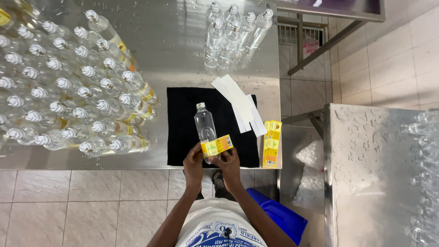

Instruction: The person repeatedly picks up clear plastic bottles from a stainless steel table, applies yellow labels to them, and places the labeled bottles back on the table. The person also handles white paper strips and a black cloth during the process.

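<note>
Both my hands hold a clear plastic bottle [204,122] with a silver cap over a black cloth mat [183,123]. My left hand [193,163] grips the bottle's lower end on the left. My right hand [228,162] holds it from the right, fingers at a yellow label [216,146] wrapped part-way round the bottle, its right end sticking out. The bottle lies tilted, cap pointing away from me.
Many capped clear bottles [68,87] stand crowded at the left of the steel table [169,41]. Several more bottles [233,32] stand at the far edge. White backing strips [240,103] and a stack of yellow labels [271,142] lie right of the mat. Another steel surface [366,174] stands at right.
</note>
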